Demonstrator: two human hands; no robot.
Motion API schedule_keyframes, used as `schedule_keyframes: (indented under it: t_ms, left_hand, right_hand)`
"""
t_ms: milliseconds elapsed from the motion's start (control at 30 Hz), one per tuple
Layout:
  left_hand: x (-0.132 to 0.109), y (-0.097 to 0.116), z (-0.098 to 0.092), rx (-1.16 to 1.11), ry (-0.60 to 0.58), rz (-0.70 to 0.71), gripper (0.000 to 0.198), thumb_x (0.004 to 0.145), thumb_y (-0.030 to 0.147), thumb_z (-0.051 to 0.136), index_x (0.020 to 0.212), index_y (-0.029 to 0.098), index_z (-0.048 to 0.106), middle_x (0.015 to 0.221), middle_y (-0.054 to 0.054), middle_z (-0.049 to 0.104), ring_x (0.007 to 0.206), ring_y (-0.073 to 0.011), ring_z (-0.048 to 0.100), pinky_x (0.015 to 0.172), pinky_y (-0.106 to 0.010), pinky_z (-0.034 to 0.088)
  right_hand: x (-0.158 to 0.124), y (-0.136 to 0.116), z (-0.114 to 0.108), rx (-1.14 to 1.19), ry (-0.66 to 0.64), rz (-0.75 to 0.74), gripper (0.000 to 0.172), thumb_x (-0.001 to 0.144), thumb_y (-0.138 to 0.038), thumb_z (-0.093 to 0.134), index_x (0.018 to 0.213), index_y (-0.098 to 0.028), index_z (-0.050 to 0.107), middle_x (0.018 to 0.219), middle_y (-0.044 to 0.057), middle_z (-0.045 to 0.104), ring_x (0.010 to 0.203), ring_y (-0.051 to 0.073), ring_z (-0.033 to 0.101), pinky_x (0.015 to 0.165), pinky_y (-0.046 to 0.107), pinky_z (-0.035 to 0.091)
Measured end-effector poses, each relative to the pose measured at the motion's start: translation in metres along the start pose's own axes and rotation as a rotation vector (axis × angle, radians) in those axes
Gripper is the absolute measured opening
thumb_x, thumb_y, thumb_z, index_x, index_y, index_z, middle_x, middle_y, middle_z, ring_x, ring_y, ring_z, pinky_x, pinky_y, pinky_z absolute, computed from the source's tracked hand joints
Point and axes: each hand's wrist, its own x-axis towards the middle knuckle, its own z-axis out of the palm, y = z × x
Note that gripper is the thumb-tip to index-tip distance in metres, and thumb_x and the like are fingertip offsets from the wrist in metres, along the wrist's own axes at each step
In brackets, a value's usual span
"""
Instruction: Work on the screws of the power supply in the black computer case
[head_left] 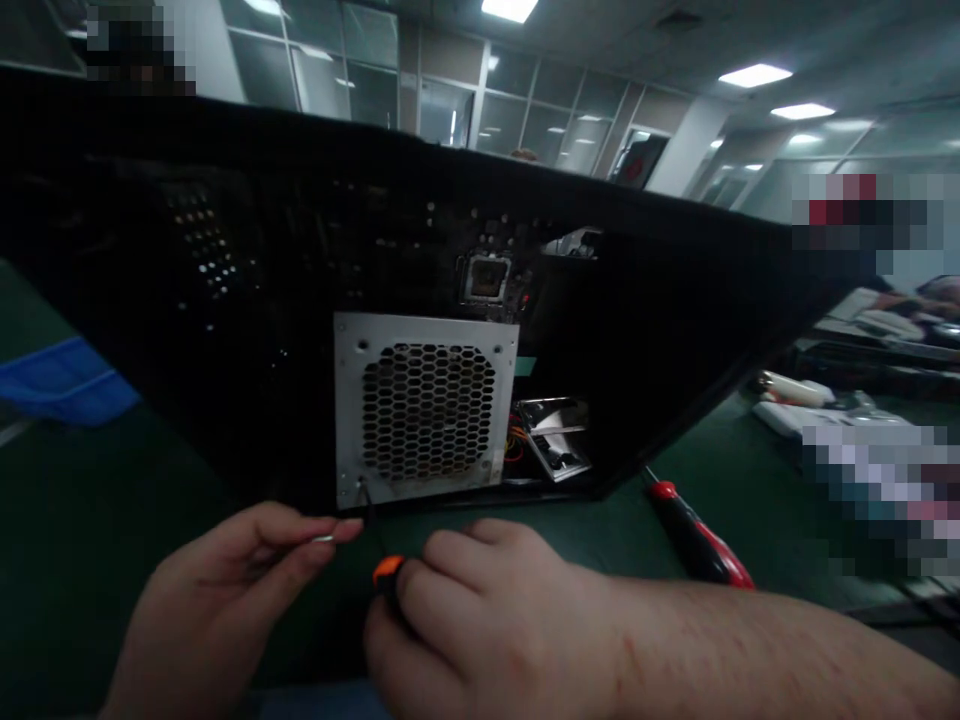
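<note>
A dark computer case [675,330] stands open before me on the green table, and a grey metal plate with a honeycomb grille, like a power supply's back [349,400], sits inside its lower edge. My right hand [480,610] is wrapped round a screwdriver [390,570] with an orange and black handle. Its thin shaft points up at the plate's lower left corner hole; whether the tip touches a screw is unclear. Just left of the shaft, my left hand [232,570] has thumb and forefinger pinched together. A small pale spot shows there, too small to name.
A red and black screwdriver [697,530] lies on the green table [720,470] to the right. At the left is a blue tray [67,380]. White items and other people's hands are farther off at the right.
</note>
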Motion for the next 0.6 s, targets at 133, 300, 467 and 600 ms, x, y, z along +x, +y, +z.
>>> schedule_keyframes:
  t_ms: [133,300,467,600]
  left_hand:
    - [0.006,0.012,0.004,0.202,0.056,0.401,0.009,0.069,0.027,0.070,0.063,0.022,0.067,0.065,0.003,0.069,0.062,-0.0128,0.064,0.059,-0.023,0.052]
    - [0.012,0.007,0.013,0.452,0.112,0.603,0.006,0.076,0.021,0.066,0.072,0.018,0.068,0.067,0.001,0.069,0.062,-0.0123,0.060,0.061,-0.025,0.048]
    - [0.014,0.003,0.017,0.422,0.143,0.681,0.013,0.080,0.012,0.059,0.087,0.016,0.069,0.073,-0.001,0.070,0.067,-0.0125,0.060,0.064,-0.026,0.050]
    - [0.015,0.003,0.019,0.388,0.154,0.637,0.017,0.078,0.008,0.058,0.088,0.015,0.070,0.071,-0.002,0.067,0.069,-0.0131,0.057,0.064,-0.026,0.049]
  right_hand:
    - [0.001,0.002,-0.003,0.043,-0.042,-0.040,0.020,0.087,-0.012,0.038,0.081,-0.011,0.057,0.066,0.003,0.042,0.057,0.014,0.039,0.046,0.026,0.024]
    - [0.010,0.005,0.007,-0.089,-0.067,-0.089,0.025,0.093,-0.027,0.040,0.086,-0.011,0.057,0.067,0.005,0.047,0.063,0.011,0.044,0.054,0.019,0.036]
    - [0.003,0.004,0.007,-0.200,-0.088,-0.064,0.027,0.094,-0.031,0.038,0.090,-0.011,0.058,0.070,0.007,0.051,0.065,0.013,0.048,0.057,0.020,0.041]
    - [-0.007,0.003,-0.001,-0.197,-0.069,-0.055,0.026,0.095,-0.023,0.033,0.094,-0.012,0.057,0.076,0.007,0.054,0.069,0.015,0.052,0.057,0.023,0.042]
